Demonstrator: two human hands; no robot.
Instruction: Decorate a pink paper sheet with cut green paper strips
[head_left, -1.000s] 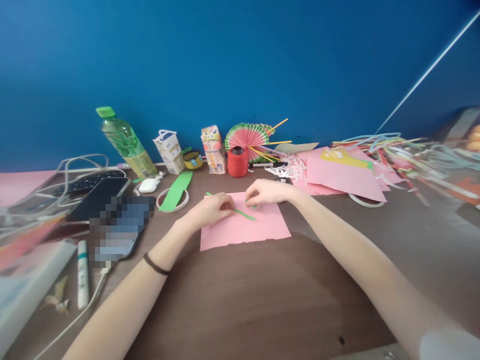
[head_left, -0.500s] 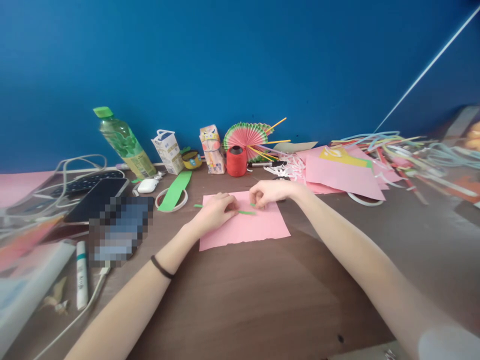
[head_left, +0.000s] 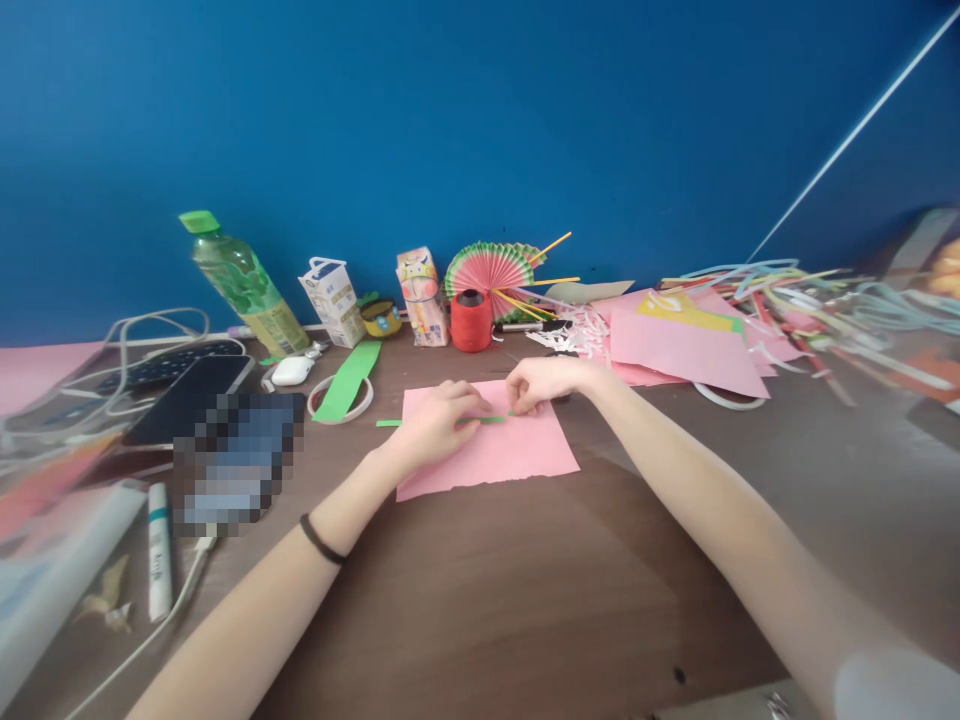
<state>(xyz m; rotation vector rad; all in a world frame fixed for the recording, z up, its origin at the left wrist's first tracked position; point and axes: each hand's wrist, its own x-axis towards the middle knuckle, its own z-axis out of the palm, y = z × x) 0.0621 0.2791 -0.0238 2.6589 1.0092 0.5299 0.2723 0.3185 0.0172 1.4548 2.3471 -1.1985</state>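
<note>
A pink sheet of paper (head_left: 487,465) with a ragged front edge lies on the brown table. Across it runs a thin green paper strip (head_left: 493,420), whose left end pokes out past the sheet. My left hand (head_left: 442,425) rests over this strip, with thumb and fingers closed about it near the sheet's middle. To its right, my right hand (head_left: 538,385) pinches a bit of green at the strip's right side; the fingers hide most of that end. A small gap separates the two hands.
Behind the sheet stand a red thread spool (head_left: 471,322), a paper fan (head_left: 491,272) and small cartons (head_left: 422,300). A wider green strip (head_left: 346,382) lies over a tape roll (head_left: 362,405). Phones, cables and a marker (head_left: 159,555) are left; pink papers (head_left: 686,345) are right.
The strip's left end reaches farther left beyond the sheet. My left hand's fingers have shifted slightly right along the strip, and my right hand has moved a little right.
</note>
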